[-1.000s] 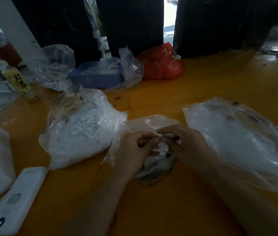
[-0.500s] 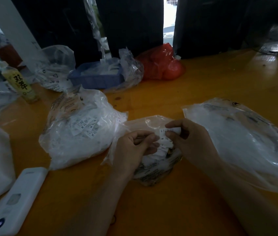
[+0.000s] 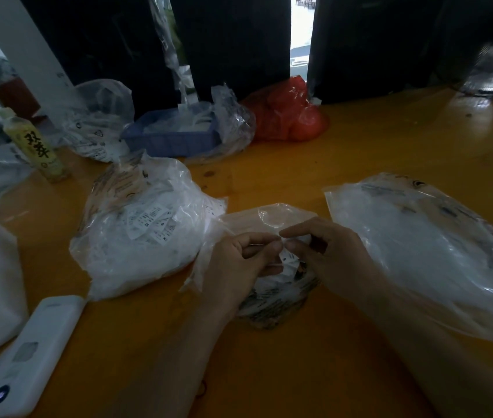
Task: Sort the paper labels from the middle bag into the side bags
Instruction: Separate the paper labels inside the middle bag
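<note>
At frame centre, over the middle bag [image 3: 269,300], the left hand [image 3: 236,267] and right hand [image 3: 329,257] together pinch a small paper label [image 3: 286,259] between fingertips.

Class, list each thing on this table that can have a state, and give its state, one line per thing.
Middle bag: open, few labels inside.
Left bag: bulging with labels.
Right bag: lying flat.
Paper label: pinched by both hands.
Left hand: fingers curled, pinching.
Right hand: fingers curled, pinching.
Bottle: upright, capped.
Blue basket: upright.
</note>
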The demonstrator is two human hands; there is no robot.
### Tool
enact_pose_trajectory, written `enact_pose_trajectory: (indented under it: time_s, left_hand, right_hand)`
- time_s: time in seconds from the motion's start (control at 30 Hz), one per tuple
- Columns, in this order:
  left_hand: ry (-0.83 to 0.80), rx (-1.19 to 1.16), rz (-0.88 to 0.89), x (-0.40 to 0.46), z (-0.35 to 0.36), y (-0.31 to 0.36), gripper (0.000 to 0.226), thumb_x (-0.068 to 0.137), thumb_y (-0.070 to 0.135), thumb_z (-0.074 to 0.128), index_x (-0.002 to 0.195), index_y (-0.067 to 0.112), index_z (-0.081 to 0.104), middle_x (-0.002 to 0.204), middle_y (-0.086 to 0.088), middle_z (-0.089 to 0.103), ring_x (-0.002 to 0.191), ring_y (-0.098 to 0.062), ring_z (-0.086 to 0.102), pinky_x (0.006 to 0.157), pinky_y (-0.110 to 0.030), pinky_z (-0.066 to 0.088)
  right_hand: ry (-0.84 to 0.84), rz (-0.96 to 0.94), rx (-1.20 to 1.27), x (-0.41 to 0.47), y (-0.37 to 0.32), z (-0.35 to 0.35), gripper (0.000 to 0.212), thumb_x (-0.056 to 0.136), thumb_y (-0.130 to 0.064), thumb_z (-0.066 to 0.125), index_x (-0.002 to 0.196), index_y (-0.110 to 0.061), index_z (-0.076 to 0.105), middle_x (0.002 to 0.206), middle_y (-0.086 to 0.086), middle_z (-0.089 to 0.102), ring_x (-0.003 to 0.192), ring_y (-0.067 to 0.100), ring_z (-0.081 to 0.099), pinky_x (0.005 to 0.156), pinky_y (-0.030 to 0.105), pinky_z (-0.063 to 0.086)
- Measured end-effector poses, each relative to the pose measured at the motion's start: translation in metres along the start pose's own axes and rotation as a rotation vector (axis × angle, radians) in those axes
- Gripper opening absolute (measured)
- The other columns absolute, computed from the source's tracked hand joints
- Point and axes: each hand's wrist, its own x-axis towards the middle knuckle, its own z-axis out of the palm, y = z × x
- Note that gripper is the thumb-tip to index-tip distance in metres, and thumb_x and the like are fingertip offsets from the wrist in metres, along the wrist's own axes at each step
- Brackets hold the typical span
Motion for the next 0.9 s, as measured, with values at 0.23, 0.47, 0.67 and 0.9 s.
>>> enact_pose_trajectory:
  time_s: [0.23, 0.47, 0.67, 0.9]
  left_hand:
    - [0.077, -0.012, -0.006, 0.003, -0.001, -0.002, 0.006, 0.088, 0.03, 0.082, 0.093, 0.033, 0.082, 0.093, 0.001, 0.082, 0.084, -0.018, 0.079, 0.068, -0.028, 0.064]
    - [0.1, 0.061, 0.034, 0.003, 0.0, -0.001, 0.009, 0.088, 0.031, 0.083, 0.09, 0.04, 0.082, 0.091, 0.008, 0.08, 0.084, -0.008, 0.076, 0.061, -0.022, 0.06]
    - [0.115, 0.092, 0.004, 0.002, 0.0, -0.001, 0.011, 0.085, 0.037, 0.084, 0.095, 0.037, 0.081, 0.094, 0.012, 0.081, 0.065, -0.016, 0.077, 0.057, -0.026, 0.062]
    - [0.149, 0.026, -0.009, 0.003, 0.003, 0.001, 0.009, 0.086, 0.03, 0.084, 0.093, 0.034, 0.081, 0.092, 0.008, 0.082, 0.075, -0.014, 0.079, 0.054, -0.025, 0.06]
  right_hand:
    - [0.056, 0.157, 0.078, 0.002, 0.006, -0.005, 0.023, 0.097, -0.029, 0.065, 0.118, -0.036, 0.06, 0.099, -0.016, 0.066, 0.085, -0.001, 0.066, 0.073, 0.017, 0.057]
    - [0.102, 0.125, 0.143, 0.002, 0.003, -0.004, 0.015, 0.094, -0.024, 0.07, 0.099, -0.036, 0.063, 0.087, -0.012, 0.07, 0.079, 0.005, 0.069, 0.073, 0.023, 0.059]
    - [0.035, 0.114, 0.099, -0.001, 0.0, 0.001, 0.013, 0.091, -0.024, 0.073, 0.098, -0.032, 0.065, 0.081, -0.014, 0.071, 0.075, 0.0, 0.07, 0.072, 0.018, 0.059]
    - [0.134, 0.107, 0.014, -0.002, -0.005, -0.001, 0.02, 0.093, -0.028, 0.07, 0.113, -0.029, 0.07, 0.094, -0.019, 0.069, 0.082, -0.003, 0.068, 0.075, 0.014, 0.057]
